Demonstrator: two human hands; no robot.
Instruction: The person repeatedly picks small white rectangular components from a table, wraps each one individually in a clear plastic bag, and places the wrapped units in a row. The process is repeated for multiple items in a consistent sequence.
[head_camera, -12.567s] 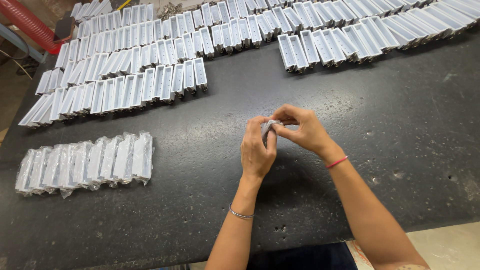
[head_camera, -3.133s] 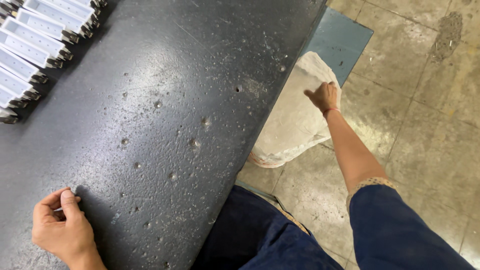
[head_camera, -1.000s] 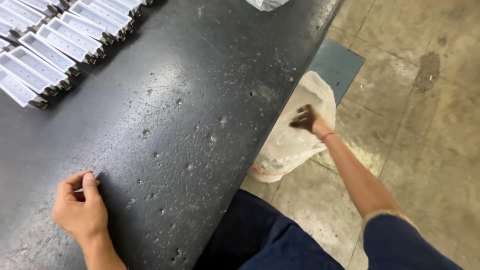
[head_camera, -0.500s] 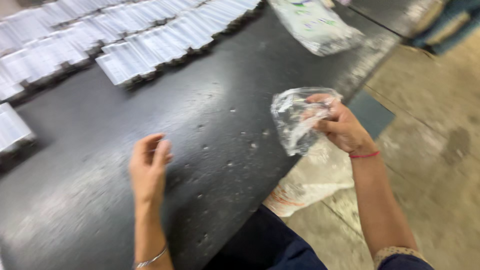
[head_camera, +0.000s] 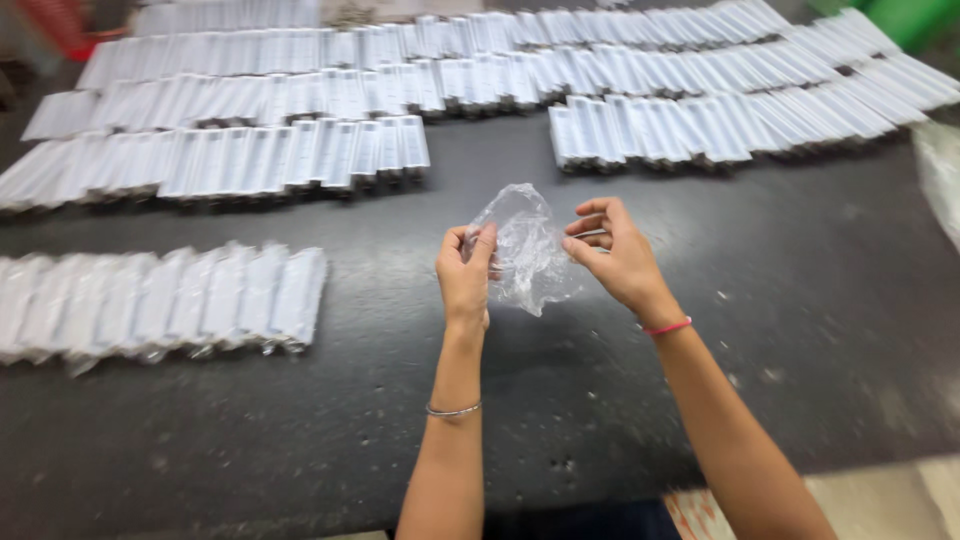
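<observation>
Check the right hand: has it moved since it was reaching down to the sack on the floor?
Yes. The right hand has come up from the floor sack and now sits over the dark table, pinching a clear plastic bag with the left hand.

One clear bag, two hands, left and right. One table. White packs in four rows; individual count indeterminable, blurred.

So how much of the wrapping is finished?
One short row of bagged pieces lies at the left. Both the left hand and right hand hold one clear bag, empty as far as shows. Long rows of unbagged white pieces wait behind.
</observation>
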